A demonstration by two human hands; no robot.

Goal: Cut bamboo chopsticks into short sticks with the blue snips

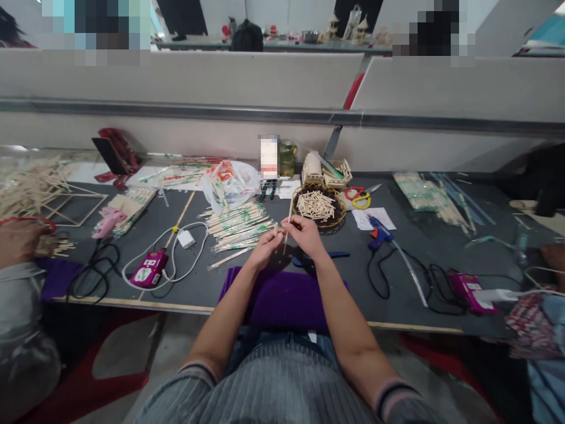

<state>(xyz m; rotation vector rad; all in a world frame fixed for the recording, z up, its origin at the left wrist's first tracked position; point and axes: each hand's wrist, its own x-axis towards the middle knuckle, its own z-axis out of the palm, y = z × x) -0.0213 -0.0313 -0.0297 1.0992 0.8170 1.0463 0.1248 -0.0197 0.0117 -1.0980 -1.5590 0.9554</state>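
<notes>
- A thin pale stick [290, 212] is pinched nearly upright between the thumb and fingers of the right hand [305, 235], apparently so that it can be turned finely.
- What looks like a short piece [276, 228] is gripped at the fingertips of the left hand [266, 245], just beside the stick; whether the two touch cannot be told.
- Both forearms are held above a purple cloth [285, 297], presumably laid at the table edge as padding.
- A blue-handled tool [339, 255] is left just beside the right hand, probably for quick reach.
- Short cut sticks are gathered in a round basket [341, 209], likely to stop them rolling; wrapped sticks [238, 227] are spread near the left hand.
- Scissors [362, 198] and a blue glue gun [380, 234] are placed farther right, seemingly to keep the middle uncluttered.
- A phone [269, 158] is propped upright, its screen turned inward, perhaps for viewing.
</notes>
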